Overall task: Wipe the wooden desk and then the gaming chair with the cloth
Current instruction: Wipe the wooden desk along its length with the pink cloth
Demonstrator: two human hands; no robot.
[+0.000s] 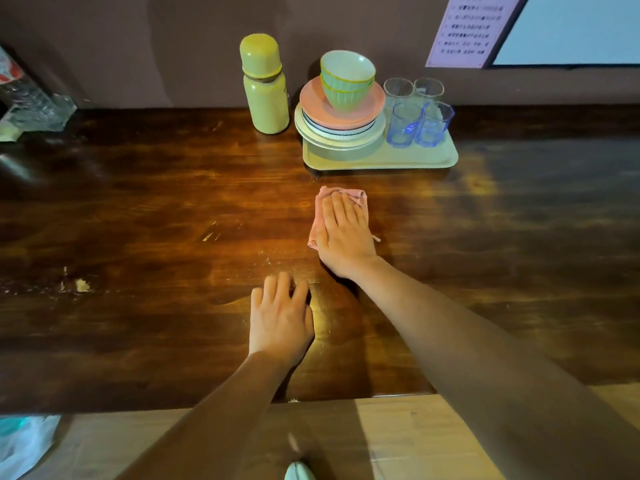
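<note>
Left hand rests lower centre, fingers loosely spread; right hand wipes the wooden desk.
Straight, closed fingers press the pink cloth flat at frame centre, just below the tray. Even palm pressure and overlapping strokes toward the crumbs at left should serve best.

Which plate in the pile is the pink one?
The round pink plate on top of the stack, directly under the green bowls; the plates below it are white and cream.
</note>
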